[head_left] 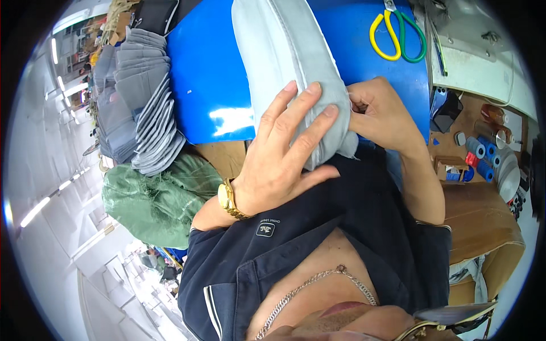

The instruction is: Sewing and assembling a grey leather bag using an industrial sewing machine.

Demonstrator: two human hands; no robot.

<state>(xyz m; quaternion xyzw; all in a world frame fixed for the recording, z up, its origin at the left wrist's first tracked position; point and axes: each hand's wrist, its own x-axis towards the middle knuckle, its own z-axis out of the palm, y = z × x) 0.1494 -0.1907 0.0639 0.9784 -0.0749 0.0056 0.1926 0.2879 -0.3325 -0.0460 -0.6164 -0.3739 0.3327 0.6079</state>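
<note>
A long pale grey fabric piece (290, 51) with a raised seam down its length lies across the blue work surface (202, 74) and reaches toward my body. My left hand (281, 150) rests flat on its near end, fingers spread and thumb held out to the right. At the right edge of that end, my right hand (384, 113) is closed, with curled fingers pinching the cloth. The right fingertips are partly hidden by the hand and the fabric. A small folded tail of cloth sticks out just below the right hand.
Scissors (401, 37) with yellow and green handles lie at the far right of the blue surface. A stack of grey fabric pieces (142, 91) stands at the left, above a green cloth bundle (153, 193). Thread spools (483, 150) and a cardboard box (483, 221) are at the right.
</note>
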